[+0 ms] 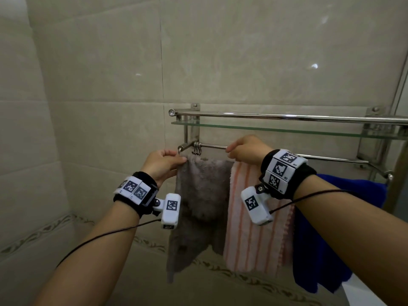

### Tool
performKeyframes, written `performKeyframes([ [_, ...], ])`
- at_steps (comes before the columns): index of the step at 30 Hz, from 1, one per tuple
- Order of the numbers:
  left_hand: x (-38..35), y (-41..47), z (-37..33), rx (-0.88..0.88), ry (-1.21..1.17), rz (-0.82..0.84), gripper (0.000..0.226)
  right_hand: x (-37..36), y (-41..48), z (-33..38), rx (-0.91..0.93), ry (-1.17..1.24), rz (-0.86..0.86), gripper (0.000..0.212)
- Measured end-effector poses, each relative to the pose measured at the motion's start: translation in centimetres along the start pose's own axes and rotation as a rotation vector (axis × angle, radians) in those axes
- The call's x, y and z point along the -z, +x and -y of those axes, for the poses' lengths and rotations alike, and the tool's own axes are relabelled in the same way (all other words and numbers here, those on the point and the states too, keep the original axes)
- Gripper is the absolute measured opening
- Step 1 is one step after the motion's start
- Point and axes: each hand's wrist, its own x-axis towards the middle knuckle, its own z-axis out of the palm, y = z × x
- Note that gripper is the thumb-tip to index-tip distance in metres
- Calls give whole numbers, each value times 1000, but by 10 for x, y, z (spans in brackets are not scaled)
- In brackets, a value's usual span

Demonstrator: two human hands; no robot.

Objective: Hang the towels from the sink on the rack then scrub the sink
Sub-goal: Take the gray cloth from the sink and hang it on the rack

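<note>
Head view: left hand (164, 165) and right hand (248, 151) pinch the grey towel (202, 195) at the rack (212, 146); striped towel (254, 235) beside, blue towel (320, 250) beyond, hooks (197, 150) above.

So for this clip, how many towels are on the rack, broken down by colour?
Grey towel: 1, its top corners held by the left hand and right hand at the lower rack bar
White towel with orange stripes: 1
Blue towel: 1
Total: 3 towels
</note>
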Motion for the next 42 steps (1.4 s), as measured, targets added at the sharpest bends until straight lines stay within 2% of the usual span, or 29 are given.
performKeyframes([
  [5,11,-4,17,32,24,-31,41,5,-15,-17,118,104,-67,17],
  [7,12,-5,26,76,68,37,44,9,-20,-24,149,112,-98,16],
  [10,8,-7,38,130,106,204,39,16,-27,-33,189,-25,-114,11],
  [12,4,-7,44,131,128,226,33,20,-34,-38,203,-155,-89,16],
  [16,3,-6,49,123,89,118,25,25,-44,-43,216,-262,-96,24],
  [18,3,-7,50,117,63,69,29,26,-48,-44,230,-256,-108,23],
  [21,0,-10,50,83,21,-33,46,28,-56,-47,262,-158,-162,20],
  [23,-2,-13,51,49,19,-164,57,29,-64,-51,275,-58,-211,18],
  [25,-4,-19,52,15,18,-247,55,33,-73,-55,278,32,-254,15],
  [30,-24,-48,48,-37,-63,-111,20,49,-102,-71,249,221,-320,12],
  [33,-47,-70,40,-70,-100,-37,12,59,-124,-83,195,298,-293,13],
  [38,-101,-115,32,-38,-106,283,34,81,-171,-109,104,354,-225,9],
  [42,-157,-154,32,12,-96,469,45,113,-220,-141,41,316,-165,8],
])
